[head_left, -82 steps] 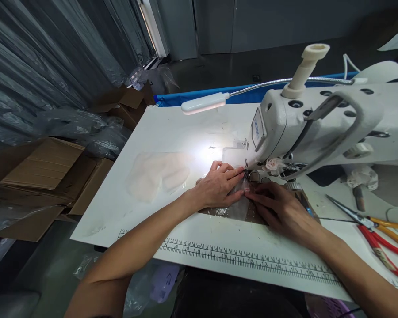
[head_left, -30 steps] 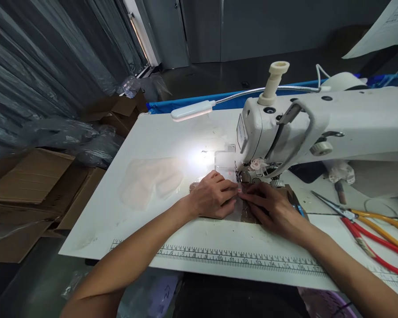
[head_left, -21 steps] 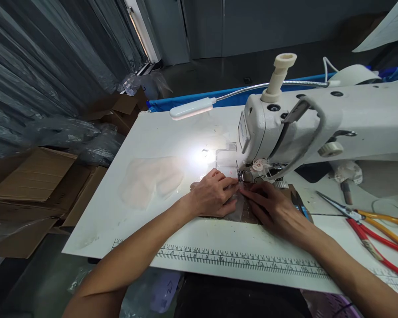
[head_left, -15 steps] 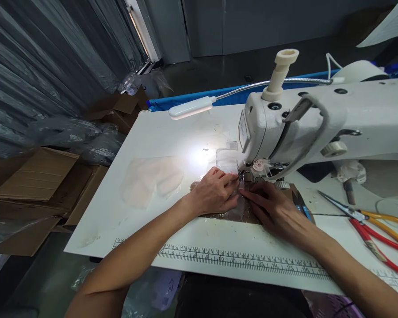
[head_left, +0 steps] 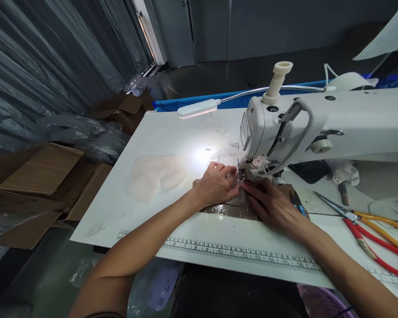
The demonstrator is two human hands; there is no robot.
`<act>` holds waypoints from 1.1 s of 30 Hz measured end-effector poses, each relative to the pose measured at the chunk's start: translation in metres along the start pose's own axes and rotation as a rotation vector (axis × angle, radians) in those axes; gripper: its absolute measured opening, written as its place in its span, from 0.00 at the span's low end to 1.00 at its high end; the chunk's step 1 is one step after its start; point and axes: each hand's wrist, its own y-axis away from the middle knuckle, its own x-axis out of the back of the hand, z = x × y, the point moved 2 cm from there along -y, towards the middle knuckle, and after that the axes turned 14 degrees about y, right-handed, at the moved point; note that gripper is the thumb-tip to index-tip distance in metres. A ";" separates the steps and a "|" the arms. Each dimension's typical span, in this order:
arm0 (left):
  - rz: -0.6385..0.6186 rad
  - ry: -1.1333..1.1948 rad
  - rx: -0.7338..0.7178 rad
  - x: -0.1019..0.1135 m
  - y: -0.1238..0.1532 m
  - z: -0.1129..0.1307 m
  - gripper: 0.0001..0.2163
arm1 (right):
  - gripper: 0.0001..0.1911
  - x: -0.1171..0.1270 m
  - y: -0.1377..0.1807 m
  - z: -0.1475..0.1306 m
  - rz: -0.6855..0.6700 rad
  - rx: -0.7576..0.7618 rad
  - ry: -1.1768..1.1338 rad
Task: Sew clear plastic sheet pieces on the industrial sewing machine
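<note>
A small piece of clear plastic film lies under the needle area of a white sewing machine. My left hand is closed at the film's left side, fingers curled, its fingertips pinching it close to the presser foot. From the right, my right hand reaches in with fingers stretched out and apart. Its index fingertip presses on the film just in front of the foot. Beneath both hands is a shiny brown taped board. The fingers partly hide the film's edges.
Blue-handled snips lie beside my right hand, with red-handled and orange-handled scissors farther right. Thin translucent pieces rest on the white table at left. A lamp hangs above. A printed ruler runs along the front edge; cardboard boxes stand left.
The view has shifted slightly, so the scene sits a little differently. Both hands stay at the presser foot, and the right index fingertip is slightly closer to it.
</note>
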 end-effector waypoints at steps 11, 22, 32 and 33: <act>0.243 0.044 -0.083 0.026 0.011 -0.009 0.12 | 0.16 0.022 -0.001 0.023 -0.035 -0.330 -0.382; 0.126 0.262 -0.316 0.013 0.019 0.003 0.09 | 0.13 0.028 -0.028 0.022 -0.188 -0.219 -0.085; 0.121 0.297 -0.398 0.008 0.020 0.004 0.08 | 0.18 0.017 -0.013 0.003 -0.043 -0.011 -0.048; 0.112 0.286 -0.406 0.008 0.020 0.005 0.08 | 0.19 0.017 -0.013 0.003 -0.032 0.049 -0.037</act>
